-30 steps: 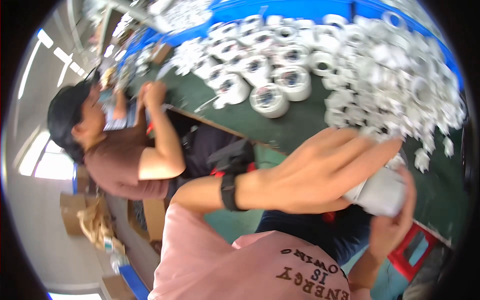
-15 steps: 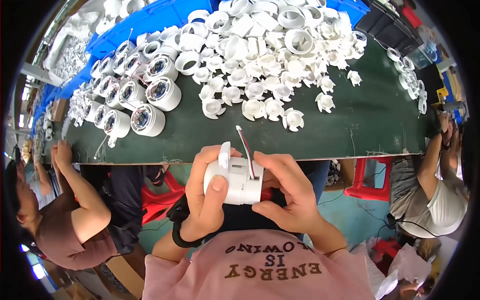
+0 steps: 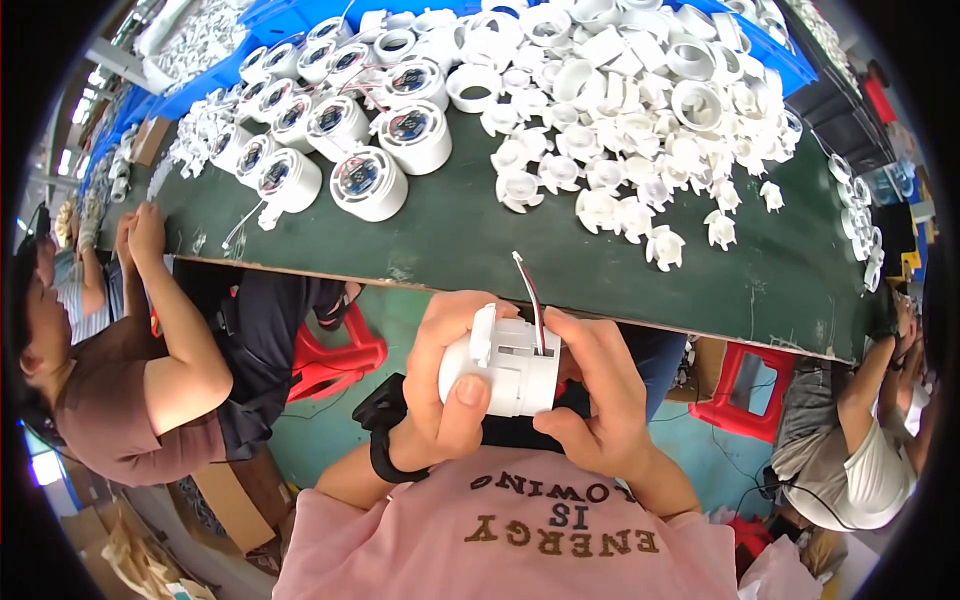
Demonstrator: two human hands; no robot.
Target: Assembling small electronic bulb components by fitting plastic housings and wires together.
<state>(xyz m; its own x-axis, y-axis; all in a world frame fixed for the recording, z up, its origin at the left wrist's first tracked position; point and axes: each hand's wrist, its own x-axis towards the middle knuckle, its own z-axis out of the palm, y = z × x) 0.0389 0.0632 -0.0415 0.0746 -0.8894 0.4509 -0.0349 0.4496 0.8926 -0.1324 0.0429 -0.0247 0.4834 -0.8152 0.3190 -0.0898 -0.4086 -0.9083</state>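
In front of my chest, just off the table's edge, I hold a white round plastic housing on its side. My left hand wraps its left end, thumb on the near face. My right hand grips the right end between fingers and thumb; part of that end is hidden by the fingers. A thin cable of red, dark and white wires rises from a slot in the housing and ends in a small white connector. Several similar white housings with circuit boards stand on the table to the left.
A large heap of white plastic rings and small bladed wheels covers the far middle of the green table. Blue bins stand behind. White rings line the right edge. Other people sit at left and right, near red stools.
The whole view has turned, so the table and its parts appear shifted right and tilted. Both hands keep their grip on the housing, with little change in its pose.
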